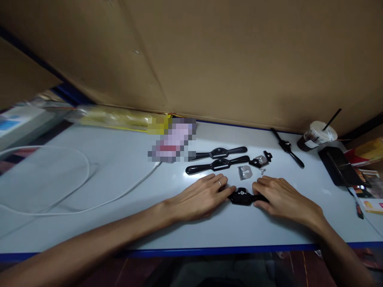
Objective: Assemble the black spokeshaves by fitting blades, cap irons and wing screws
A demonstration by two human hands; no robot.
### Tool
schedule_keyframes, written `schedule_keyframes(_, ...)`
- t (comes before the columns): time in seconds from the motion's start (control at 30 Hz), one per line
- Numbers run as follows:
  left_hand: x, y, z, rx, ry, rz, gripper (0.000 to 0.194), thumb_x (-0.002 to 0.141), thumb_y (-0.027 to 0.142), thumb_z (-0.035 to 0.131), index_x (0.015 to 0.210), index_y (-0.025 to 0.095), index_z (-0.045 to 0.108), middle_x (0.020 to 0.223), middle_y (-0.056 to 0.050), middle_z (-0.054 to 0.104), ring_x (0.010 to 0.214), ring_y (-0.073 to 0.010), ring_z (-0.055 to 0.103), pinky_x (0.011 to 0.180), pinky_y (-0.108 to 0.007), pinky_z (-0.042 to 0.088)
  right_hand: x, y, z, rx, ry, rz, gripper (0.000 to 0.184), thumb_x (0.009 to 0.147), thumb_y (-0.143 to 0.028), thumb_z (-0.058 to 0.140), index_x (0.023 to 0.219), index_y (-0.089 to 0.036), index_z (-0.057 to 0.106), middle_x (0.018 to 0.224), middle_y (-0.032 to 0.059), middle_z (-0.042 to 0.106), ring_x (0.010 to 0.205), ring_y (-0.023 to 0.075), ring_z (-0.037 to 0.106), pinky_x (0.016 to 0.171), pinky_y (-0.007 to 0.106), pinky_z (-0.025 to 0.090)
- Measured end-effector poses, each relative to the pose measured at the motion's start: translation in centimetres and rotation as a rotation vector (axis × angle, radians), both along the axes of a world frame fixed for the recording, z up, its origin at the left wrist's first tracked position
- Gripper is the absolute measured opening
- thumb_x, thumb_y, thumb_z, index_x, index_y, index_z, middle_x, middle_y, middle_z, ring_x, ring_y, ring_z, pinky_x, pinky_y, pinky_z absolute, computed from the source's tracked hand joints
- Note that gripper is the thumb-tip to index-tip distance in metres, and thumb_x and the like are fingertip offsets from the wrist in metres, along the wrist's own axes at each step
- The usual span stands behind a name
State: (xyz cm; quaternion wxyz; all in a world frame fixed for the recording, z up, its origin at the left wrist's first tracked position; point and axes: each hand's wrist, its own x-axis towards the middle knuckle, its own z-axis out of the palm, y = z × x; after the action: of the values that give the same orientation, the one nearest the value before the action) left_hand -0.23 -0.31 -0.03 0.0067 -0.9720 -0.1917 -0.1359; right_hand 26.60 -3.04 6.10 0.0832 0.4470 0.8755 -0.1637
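A black spokeshave [243, 197] lies flat on the white table [119, 175] near its front edge. My left hand [201, 197] covers its left handle and my right hand [279, 196] covers its right handle; only the middle body shows between them. Just behind it lie a loose metal blade [244, 172], a small screw [262, 171] and a black cap piece [261, 160]. Two more black spokeshaves [220, 164] [223, 152] lie side by side further back, and a third [287, 147] lies at an angle to the right.
A cup with a straw [315, 136] stands at the back right beside a black phone-like slab [339, 165] and printed packaging [369, 175]. A white cable [89, 187] loops over the left half. A yellow wrapped pack [113, 117] lies along the cardboard wall [239, 59].
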Motion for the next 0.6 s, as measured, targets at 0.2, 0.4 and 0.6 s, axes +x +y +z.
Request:
schedule_keyframes(0.2, 0.2, -0.1, -0.7, 0.049, -0.061, 0.046, 0.027, 0.104, 0.02, 0.043, 0.128, 0.015, 0.054, 0.093, -0.006, 0.06, 0.08, -0.0194, 0.058, 0.069, -0.032, 0.051, -0.1, 0.0, -0.4, -0.072, 0.088, -0.027, 0.005, 0.1, -0.019, 0.055, 0.098, -0.018, 0.06, 0.099, 0.0077, 0.069, 0.089, 0.0221, 0.064, 0.078, 0.035, 0.047)
schedule_keyframes(0.4, -0.6, 0.7, -0.1, 0.085, -0.19, 0.252, 0.038, 0.103, 0.023, 0.045, 0.14, 0.013, 0.044, 0.108, -0.012, 0.061, 0.096, -0.025, 0.056, 0.08, -0.039, 0.05, 2.5, 1.8, -0.4, -0.049, 0.289, -0.109, 0.011, 0.102, -0.026, 0.049, 0.099, -0.021, 0.058, 0.095, 0.0044, 0.069, 0.084, 0.0198, 0.063, 0.074, 0.031, 0.045)
schedule_keyframes(0.6, -1.3, 2.5, -0.2, 0.067, -0.145, 0.418, 0.033, 0.102, 0.021, 0.043, 0.132, 0.013, 0.055, 0.108, -0.015, 0.064, 0.095, -0.0286, 0.053, 0.076, -0.042, 0.046, 7.6, 5.4, -1.8, 0.267, 0.162, -0.622, 0.018, 0.098, -0.027, 0.048, 0.106, -0.018, 0.062, 0.094, 0.0112, 0.072, 0.088, 0.0268, 0.066, 0.074, 0.032, 0.043)
